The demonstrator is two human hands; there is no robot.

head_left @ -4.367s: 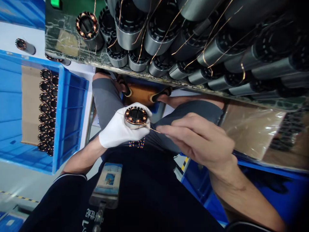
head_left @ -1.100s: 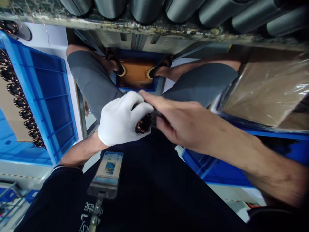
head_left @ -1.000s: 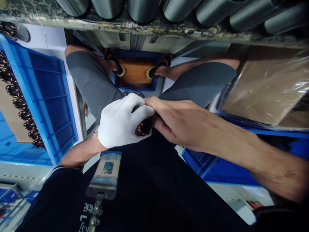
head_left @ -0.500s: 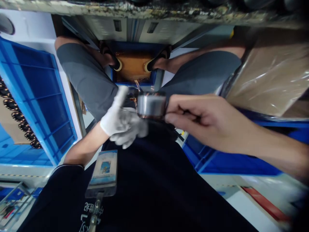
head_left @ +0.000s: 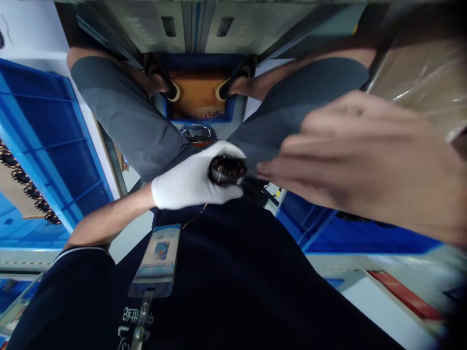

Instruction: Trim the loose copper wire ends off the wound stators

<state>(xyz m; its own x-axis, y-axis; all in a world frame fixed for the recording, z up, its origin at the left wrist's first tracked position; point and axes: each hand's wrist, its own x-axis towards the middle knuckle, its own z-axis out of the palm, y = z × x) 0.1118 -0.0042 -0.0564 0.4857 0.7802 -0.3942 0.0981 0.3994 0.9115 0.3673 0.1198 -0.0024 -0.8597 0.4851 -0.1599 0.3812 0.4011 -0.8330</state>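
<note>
Stator, dark with copper windings, sits gripped in gloved left hand.

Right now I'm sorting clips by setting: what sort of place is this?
Probably a motor-assembly workshop: the gloved left hand grips a copper-wound stator, and more stators line a blue crate.

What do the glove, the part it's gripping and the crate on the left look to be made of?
Glove on the left hand: white knit fabric, matte, probably cotton. Stator: dark, with coppery glints, likely wound wire; blur hides more. Blue crate: moulded plastic, ribbed walls, slight sheen.
</note>
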